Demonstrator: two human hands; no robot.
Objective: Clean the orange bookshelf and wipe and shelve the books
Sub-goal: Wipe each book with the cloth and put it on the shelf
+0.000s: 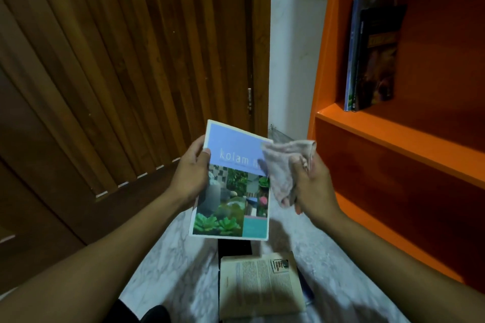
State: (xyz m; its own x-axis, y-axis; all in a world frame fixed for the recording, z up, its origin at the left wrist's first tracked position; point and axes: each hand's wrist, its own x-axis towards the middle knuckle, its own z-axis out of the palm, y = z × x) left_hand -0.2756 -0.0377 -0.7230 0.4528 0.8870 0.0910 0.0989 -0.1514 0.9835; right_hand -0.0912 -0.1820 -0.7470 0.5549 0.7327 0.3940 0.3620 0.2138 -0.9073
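My left hand (193, 174) grips the left edge of a thin book (233, 196) with a light purple top and garden photos on its cover. It holds the book up in front of me, cover facing me. My right hand (312, 183) grips a pale crumpled cloth (282, 168) that lies against the book's upper right edge. The orange bookshelf (393, 139) stands at the right. On its upper shelf, up to three books (372, 55) stand upright against the left wall.
A yellowed book (259, 288) lies on the marbled white floor (183, 257) below my hands, on top of a dark book (233, 246). A brown slatted wooden door (118, 60) fills the left. A white wall strip (294, 47) separates door and shelf.
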